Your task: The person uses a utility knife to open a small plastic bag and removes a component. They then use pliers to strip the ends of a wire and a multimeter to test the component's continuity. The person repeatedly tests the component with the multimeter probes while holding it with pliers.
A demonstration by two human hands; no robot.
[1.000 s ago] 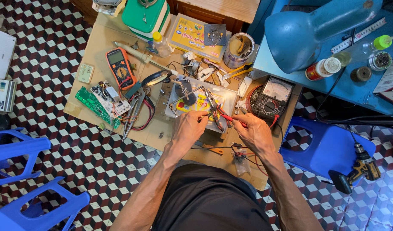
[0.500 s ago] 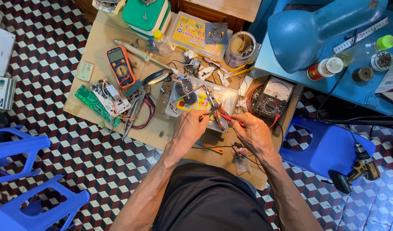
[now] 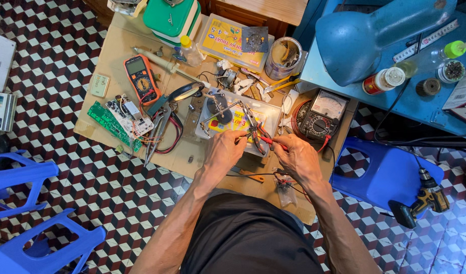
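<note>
1. The left hand (image 3: 224,152) rests at the near edge of a clear plastic box (image 3: 238,119) on the bench (image 3: 116,61), its fingers curled together at something small that is too tiny to make out.
2. The right hand (image 3: 296,158) lies just beside it; its fingers are pressed together, pinching a red probe (image 3: 271,141) whose tip points toward the left fingers.
3. Between the two sets of fingertips stands a pair of red-handled pliers (image 3: 253,129) — it lies on the box lid, touching or nearly touching the probe; which one cannot be told.
4. A red lead (image 3: 324,144) runs from just beyond the right fingers to an analogue meter (image 3: 321,114), which sits just past that hand.
5. Beyond the left fingers, on the box, a helping-hands clamp stand (image 3: 218,109) holds its arms over the lid.
6. Further off on the left-hand side lie a magnifying lens (image 3: 185,92), an orange digital multimeter (image 3: 140,76) and a green circuit board (image 3: 111,124) — all well apart from the fingers.
7. Under the right wrist lies a small clear bag (image 3: 285,186) with thin wires across it.
</note>
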